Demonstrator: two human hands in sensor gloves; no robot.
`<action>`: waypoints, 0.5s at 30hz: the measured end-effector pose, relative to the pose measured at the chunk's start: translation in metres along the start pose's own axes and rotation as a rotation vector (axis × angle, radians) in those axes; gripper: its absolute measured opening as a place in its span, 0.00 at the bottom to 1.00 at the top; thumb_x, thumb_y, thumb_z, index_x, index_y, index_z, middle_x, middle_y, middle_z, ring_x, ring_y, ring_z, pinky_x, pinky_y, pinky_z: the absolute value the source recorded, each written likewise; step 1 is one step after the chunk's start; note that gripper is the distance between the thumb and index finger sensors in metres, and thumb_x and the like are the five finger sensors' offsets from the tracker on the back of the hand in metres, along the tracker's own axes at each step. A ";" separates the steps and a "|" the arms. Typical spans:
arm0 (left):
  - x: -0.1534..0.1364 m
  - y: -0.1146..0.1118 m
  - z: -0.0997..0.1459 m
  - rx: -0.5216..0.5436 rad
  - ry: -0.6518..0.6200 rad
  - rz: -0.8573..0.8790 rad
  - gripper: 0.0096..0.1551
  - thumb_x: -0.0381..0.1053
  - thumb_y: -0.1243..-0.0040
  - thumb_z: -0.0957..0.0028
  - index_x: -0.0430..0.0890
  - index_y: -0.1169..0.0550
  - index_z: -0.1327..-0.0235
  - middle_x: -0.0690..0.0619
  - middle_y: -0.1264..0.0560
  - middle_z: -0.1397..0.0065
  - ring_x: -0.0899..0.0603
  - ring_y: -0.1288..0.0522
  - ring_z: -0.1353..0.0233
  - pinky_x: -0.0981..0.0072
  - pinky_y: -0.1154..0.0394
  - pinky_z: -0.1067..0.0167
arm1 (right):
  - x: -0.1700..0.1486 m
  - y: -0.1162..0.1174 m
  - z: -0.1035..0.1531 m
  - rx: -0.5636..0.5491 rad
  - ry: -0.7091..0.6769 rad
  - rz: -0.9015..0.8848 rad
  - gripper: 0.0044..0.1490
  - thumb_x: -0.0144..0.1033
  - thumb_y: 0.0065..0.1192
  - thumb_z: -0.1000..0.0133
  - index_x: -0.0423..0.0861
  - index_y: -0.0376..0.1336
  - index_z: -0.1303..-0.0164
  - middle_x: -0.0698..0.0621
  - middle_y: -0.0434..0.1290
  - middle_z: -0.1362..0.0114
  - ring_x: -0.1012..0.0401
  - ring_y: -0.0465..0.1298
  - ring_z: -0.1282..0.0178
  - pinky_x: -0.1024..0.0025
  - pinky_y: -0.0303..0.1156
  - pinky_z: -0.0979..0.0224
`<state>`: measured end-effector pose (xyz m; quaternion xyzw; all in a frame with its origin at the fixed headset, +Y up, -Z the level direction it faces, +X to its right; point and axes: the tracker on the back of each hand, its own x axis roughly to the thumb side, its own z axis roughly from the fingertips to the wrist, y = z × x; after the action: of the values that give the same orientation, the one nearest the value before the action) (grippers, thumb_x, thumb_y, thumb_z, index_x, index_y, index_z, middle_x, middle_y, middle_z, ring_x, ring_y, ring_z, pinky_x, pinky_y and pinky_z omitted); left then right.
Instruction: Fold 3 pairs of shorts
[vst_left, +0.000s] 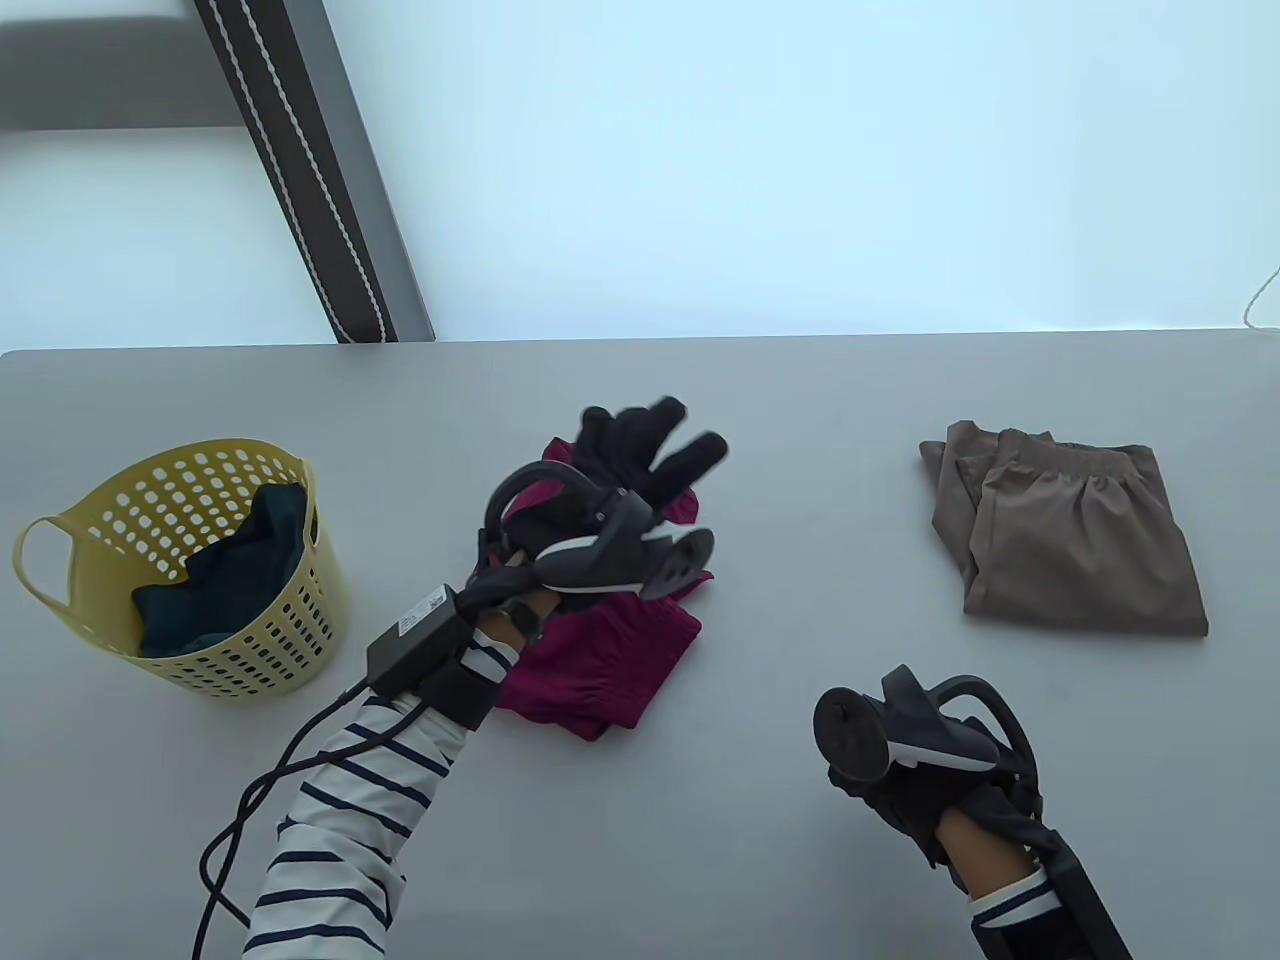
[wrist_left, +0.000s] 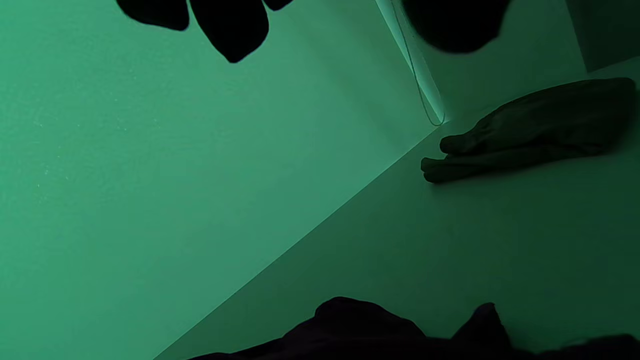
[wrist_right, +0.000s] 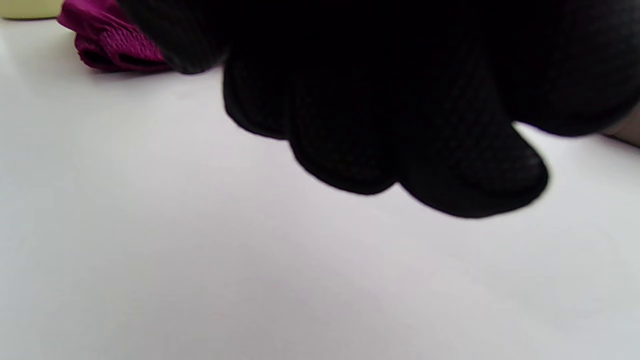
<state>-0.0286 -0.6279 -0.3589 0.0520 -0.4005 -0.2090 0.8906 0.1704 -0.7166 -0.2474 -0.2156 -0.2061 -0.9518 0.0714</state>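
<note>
left hand (vst_left: 640, 445) hovers with fingers spread over the crumpled magenta shorts (vst_left: 610, 665) — right hand (vst_left: 900, 790) loosely curled, holding nothing, near the smooth folded tan shorts (vst_left: 1070, 540).

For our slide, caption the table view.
Left hand open above magenta shorts; tan shorts folded; dark pair in yellow basket.

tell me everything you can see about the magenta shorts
The magenta shorts lie on the grey table near its middle, between the yellow basket and the folded tan shorts. They look like thin, soft fabric, bunched into a rough folded bundle with a gathered elastic waistband at the near edge. The left hand is above their far part with fingers spread; whether it touches them is unclear. The right hand is apart from them.
</note>
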 end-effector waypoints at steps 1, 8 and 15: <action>0.008 -0.007 -0.006 -0.068 -0.054 0.030 0.57 0.63 0.47 0.55 0.52 0.65 0.25 0.33 0.55 0.14 0.30 0.37 0.17 0.31 0.40 0.25 | 0.000 0.000 0.000 0.004 0.000 0.001 0.23 0.50 0.51 0.46 0.46 0.73 0.66 0.47 0.83 0.64 0.52 0.86 0.68 0.53 0.79 0.58; 0.046 -0.095 -0.042 -0.613 -0.150 -0.133 0.52 0.68 0.48 0.63 0.57 0.49 0.23 0.32 0.51 0.16 0.31 0.36 0.19 0.30 0.40 0.26 | 0.001 0.003 -0.002 0.022 -0.001 0.003 0.23 0.50 0.50 0.46 0.46 0.73 0.66 0.47 0.83 0.64 0.52 0.86 0.68 0.53 0.79 0.58; 0.016 -0.077 -0.045 -0.286 0.093 -0.102 0.28 0.63 0.46 0.60 0.64 0.35 0.45 0.47 0.39 0.19 0.38 0.30 0.22 0.35 0.36 0.26 | 0.002 0.003 -0.001 0.030 -0.006 0.003 0.23 0.50 0.50 0.46 0.46 0.73 0.66 0.47 0.83 0.64 0.52 0.86 0.68 0.53 0.79 0.58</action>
<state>-0.0115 -0.7081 -0.3978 -0.0457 -0.3218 -0.3061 0.8948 0.1685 -0.7200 -0.2463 -0.2178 -0.2200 -0.9479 0.0756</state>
